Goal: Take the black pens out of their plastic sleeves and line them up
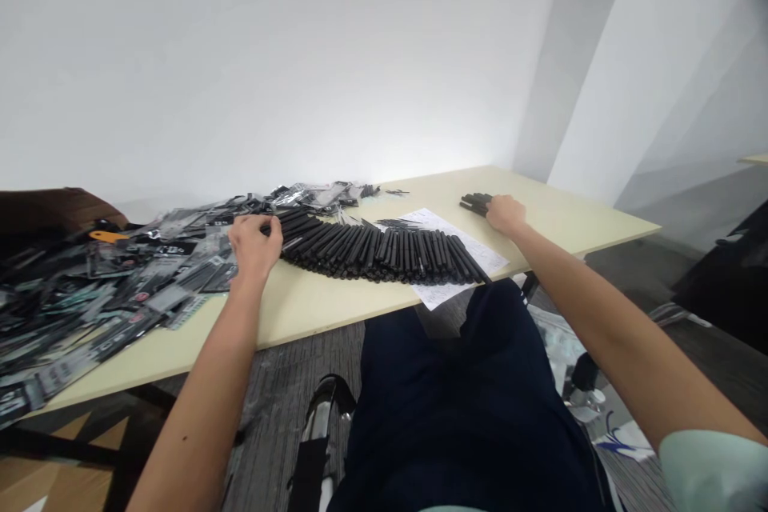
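- Lined up already: a long, curved row of slim black cylindrical sticks [366, 248], centre of the frame, partly over a white printed paper sheet [432, 297].
- Set apart, right of centre: a small bundle of similar black sticks [474, 203]; the right hand [507, 215] closes its fingers around one end.
- Left hand [255, 246]: fingers bent at the row's left end; whether they grip, I cannot tell.
- Left of frame, seemingly unsorted: heaped clear-and-black plastic packets [162, 268].
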Demonstrator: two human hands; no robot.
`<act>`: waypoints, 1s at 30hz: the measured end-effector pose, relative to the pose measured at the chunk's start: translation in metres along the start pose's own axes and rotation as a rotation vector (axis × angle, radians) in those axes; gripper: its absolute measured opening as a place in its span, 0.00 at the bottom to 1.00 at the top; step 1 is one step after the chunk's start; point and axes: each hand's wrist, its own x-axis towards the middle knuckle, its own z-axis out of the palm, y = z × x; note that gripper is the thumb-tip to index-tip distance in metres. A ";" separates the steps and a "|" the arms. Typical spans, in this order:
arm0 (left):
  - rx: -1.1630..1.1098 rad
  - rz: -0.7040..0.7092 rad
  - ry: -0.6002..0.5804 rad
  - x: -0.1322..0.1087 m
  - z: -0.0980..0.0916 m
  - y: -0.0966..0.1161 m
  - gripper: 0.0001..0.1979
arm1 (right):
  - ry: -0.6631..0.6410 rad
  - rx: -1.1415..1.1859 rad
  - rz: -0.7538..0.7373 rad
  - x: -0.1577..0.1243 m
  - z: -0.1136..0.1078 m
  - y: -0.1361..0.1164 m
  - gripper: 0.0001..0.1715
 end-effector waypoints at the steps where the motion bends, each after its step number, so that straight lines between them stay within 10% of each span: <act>1: -0.003 -0.004 0.016 -0.002 -0.003 0.000 0.13 | 0.029 0.044 0.025 -0.004 -0.004 -0.003 0.22; 8: -0.353 -0.093 0.118 -0.031 -0.027 0.054 0.13 | 0.139 0.450 -0.184 -0.051 -0.052 -0.051 0.23; 16: -0.969 0.268 -0.605 -0.094 -0.062 0.160 0.24 | -0.004 0.782 -0.872 -0.190 -0.089 -0.085 0.14; 25: -0.820 0.378 -0.767 -0.134 -0.050 0.186 0.13 | -0.227 1.381 -0.521 -0.232 -0.046 -0.064 0.17; 30: -0.913 0.381 -0.786 -0.146 -0.032 0.196 0.16 | 0.015 1.484 -0.409 -0.235 -0.031 -0.073 0.17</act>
